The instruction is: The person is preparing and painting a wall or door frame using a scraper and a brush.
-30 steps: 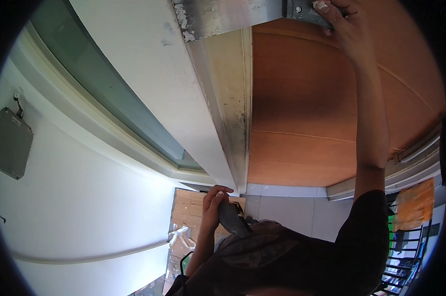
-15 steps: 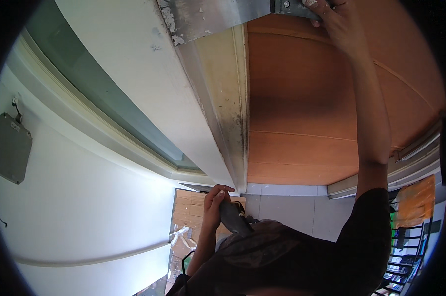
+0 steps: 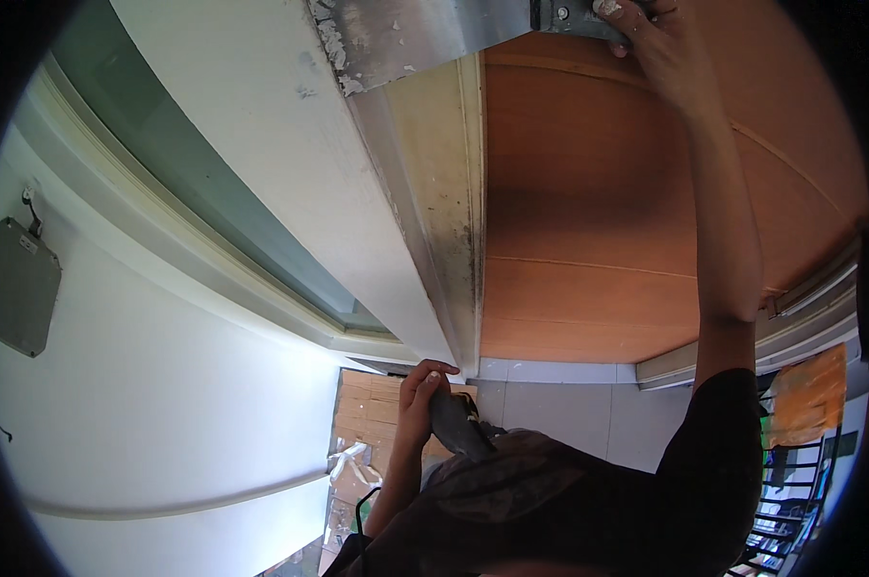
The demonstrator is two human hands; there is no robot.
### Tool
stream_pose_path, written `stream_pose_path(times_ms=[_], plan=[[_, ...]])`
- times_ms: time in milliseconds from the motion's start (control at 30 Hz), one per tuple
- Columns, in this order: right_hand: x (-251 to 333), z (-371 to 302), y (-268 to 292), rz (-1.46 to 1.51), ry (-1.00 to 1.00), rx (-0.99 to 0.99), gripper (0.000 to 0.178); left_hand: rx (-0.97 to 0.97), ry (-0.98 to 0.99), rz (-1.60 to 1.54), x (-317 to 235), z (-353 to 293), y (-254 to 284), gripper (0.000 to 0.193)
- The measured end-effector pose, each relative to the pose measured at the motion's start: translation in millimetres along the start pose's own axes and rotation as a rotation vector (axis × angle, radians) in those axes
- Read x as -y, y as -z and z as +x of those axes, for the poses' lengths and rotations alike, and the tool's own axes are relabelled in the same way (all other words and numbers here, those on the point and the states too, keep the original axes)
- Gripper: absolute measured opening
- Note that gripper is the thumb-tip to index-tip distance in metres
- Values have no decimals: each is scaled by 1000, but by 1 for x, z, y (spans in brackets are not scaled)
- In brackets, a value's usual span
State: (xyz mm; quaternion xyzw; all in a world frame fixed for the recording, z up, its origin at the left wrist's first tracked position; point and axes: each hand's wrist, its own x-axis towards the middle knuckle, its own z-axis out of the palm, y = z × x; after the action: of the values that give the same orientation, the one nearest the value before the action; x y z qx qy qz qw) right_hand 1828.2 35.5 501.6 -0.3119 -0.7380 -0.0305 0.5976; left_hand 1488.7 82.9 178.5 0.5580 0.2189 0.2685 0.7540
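Observation:
My right hand (image 3: 655,43) is raised at the top, closed round the dark handle of a wide putty knife (image 3: 425,38). White putty crusts the left end of its metal blade, which lies across the corner of the white wall strip (image 3: 261,144) beside the cream door frame (image 3: 439,144). The blade's upper part runs out of view. Low in the middle, close to my body, my left hand (image 3: 415,409) is wrapped round a dark grey object (image 3: 456,425) with a bit of yellow on it. Its kind cannot be made out.
An orange-brown panelled surface (image 3: 588,212) fills the right side behind my arm. Left are a green-grey glass pane (image 3: 194,183) and a grey box (image 3: 19,288) on the white wall. Below lie cardboard (image 3: 367,394) and grey floor tiles (image 3: 559,413); black railings (image 3: 790,481) stand at right.
The putty knife has shifted very slightly down and right in the picture, with my right hand still on it. My left hand stays where it was.

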Motion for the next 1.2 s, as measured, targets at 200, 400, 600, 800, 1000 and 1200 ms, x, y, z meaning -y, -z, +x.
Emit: stream_pose_path(times_ms=[200, 400, 600, 800, 1000, 1200], plan=[[2, 1, 3, 40, 23, 50, 16, 2, 1, -5, 2, 2, -2, 27], [15, -7, 4, -477, -299, -104, 15, -6, -35, 9, 1, 1, -1, 27], [-1, 0, -1, 134, 41, 47, 15, -1, -13, 30, -3, -1, 2, 26], [2, 0, 3, -45, 25, 37, 14, 3, -22, -5, 2, 3, -4, 26], [11, -17, 2, -472, -284, -259, 19, 10, -25, -29, -4, 1, -5, 25], [40, -167, -69, -69, -350, -151, 12, 88, -181, -12, -8, -12, -3, 26]])
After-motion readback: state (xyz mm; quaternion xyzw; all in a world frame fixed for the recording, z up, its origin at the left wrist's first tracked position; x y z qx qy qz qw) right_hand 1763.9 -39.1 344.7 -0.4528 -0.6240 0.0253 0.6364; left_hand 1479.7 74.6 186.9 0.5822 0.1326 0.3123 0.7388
